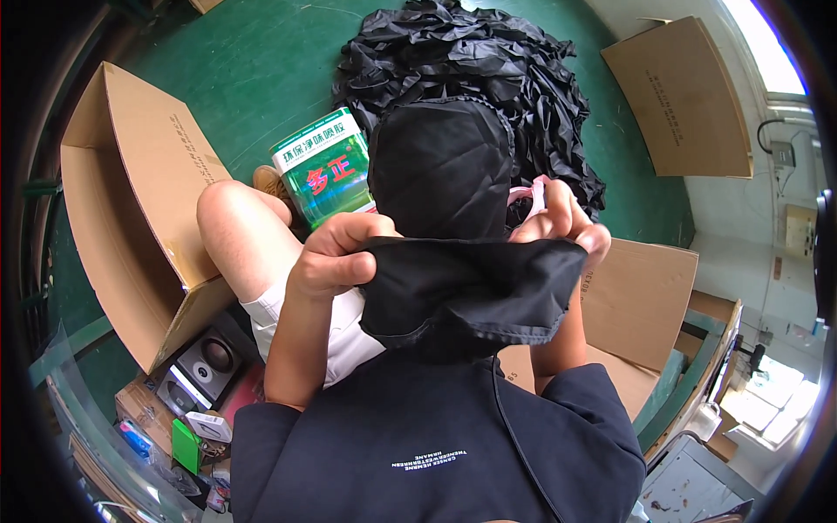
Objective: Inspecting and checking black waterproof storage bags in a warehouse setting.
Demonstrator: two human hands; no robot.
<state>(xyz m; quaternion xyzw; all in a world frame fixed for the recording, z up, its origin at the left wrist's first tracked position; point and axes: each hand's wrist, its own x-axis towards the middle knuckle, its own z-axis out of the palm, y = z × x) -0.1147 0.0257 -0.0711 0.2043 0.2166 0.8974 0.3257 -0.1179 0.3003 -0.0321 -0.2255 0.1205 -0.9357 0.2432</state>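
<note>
Fingers (pixel 350 268), left hand (pixel 328 251) and right hand (pixel 565 223): pinching opposite upper ends of one black cloth (pixel 471 283); long axis runs left-to-right between, neither hand nearer.

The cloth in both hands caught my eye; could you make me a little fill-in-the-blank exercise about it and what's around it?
1. The left hand and right hand hold a cloth coloured ____.
2. Heaped fabric lies on the ____ floor.
3. The cardboard box near the bare knee is on the person's ____ side.

Missing words: black; green; left.
</note>
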